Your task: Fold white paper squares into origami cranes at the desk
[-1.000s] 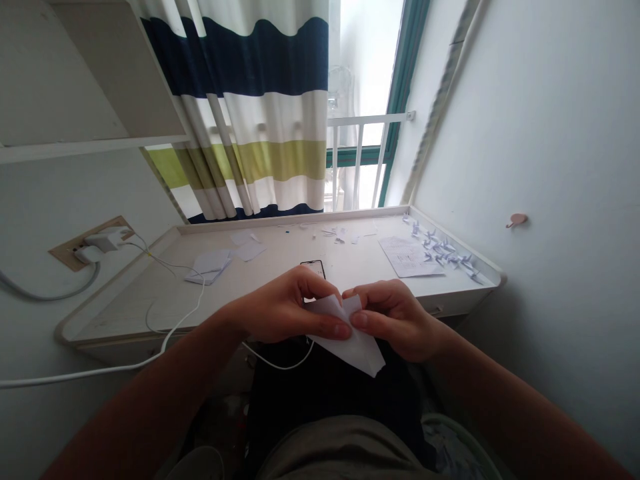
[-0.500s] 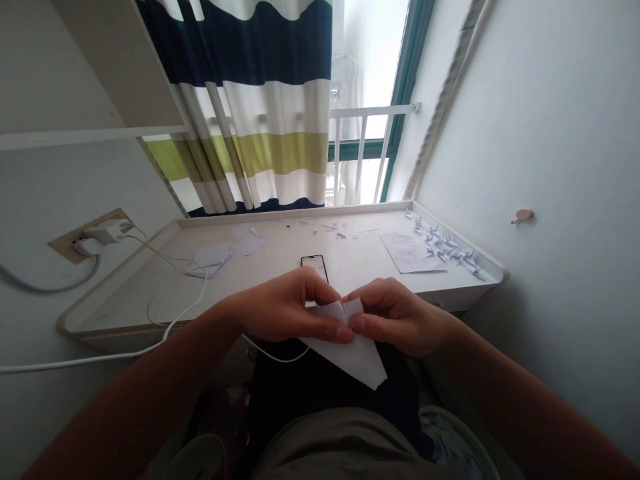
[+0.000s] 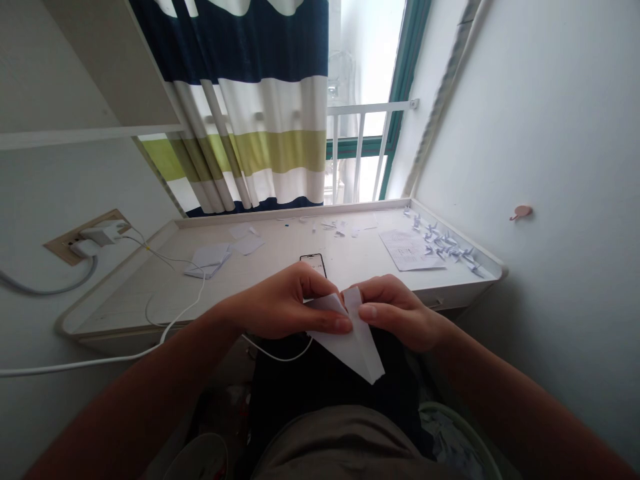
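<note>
A folded white paper with a point aimed down at my lap is held between both hands, in front of the desk's near edge. My left hand pinches its upper left part, thumb on top. My right hand pinches a narrow flap at the paper's top and holds it upright. A dark phone lies on the desk just behind my fingers.
Small folded paper cranes line the desk's right rim beside a printed sheet. Paper pieces and scraps lie at left and at the back. A white charger cable runs from a wall socket. Striped curtain and window stand behind.
My right hand has lifted and turned the top right flap of the paper so it now stands upright. My left hand has kept its pinch, and the view has shifted slightly.
</note>
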Available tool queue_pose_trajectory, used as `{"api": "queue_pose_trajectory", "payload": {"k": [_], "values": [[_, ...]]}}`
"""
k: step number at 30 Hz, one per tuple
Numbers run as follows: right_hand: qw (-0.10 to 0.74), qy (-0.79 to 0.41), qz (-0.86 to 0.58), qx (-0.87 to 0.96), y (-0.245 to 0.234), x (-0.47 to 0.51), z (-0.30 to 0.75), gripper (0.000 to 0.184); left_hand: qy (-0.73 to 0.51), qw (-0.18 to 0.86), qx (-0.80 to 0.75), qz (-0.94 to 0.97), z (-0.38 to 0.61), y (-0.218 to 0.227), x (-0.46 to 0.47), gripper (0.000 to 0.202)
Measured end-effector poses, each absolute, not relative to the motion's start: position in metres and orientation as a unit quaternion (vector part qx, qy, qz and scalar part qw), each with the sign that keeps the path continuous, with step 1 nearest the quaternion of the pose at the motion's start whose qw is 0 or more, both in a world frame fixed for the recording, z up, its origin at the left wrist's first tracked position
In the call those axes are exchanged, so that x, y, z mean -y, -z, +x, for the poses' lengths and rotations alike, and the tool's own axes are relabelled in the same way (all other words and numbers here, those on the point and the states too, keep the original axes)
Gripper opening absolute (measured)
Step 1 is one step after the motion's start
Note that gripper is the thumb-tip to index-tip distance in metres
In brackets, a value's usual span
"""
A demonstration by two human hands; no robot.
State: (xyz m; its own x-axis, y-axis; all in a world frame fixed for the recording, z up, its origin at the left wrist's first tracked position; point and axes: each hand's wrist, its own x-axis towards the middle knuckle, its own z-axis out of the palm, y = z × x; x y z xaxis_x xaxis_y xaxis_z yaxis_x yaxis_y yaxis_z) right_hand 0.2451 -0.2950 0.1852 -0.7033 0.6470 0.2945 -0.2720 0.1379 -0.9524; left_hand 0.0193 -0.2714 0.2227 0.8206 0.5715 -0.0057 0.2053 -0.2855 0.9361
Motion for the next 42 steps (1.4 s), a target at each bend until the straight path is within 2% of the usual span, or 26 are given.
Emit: {"api": "queue_pose_trajectory", "payload": {"k": [11, 23, 32, 42], "values": [[0.354, -0.651, -0.149, 0.654, -0.181, 0.298, 0.244, 0.027, -0.147, 0.542, -0.25, 0.789, 0.019, -0.225, 0.27, 0.028], [0.362, -0.577, -0.152, 0.716, -0.184, 0.301, 0.241, 0.027, -0.167, 0.581, -0.25, 0.756, 0.018, -0.219, 0.272, 0.025], [0.352, -0.64, -0.162, 0.663, -0.179, 0.297, 0.243, 0.026, -0.17, 0.558, -0.271, 0.766, 0.015, -0.219, 0.268, 0.027], [0.333, -0.636, -0.177, 0.673, -0.173, 0.295, 0.245, 0.03, -0.142, 0.55, -0.267, 0.779, 0.02, -0.217, 0.262, 0.032]]}}
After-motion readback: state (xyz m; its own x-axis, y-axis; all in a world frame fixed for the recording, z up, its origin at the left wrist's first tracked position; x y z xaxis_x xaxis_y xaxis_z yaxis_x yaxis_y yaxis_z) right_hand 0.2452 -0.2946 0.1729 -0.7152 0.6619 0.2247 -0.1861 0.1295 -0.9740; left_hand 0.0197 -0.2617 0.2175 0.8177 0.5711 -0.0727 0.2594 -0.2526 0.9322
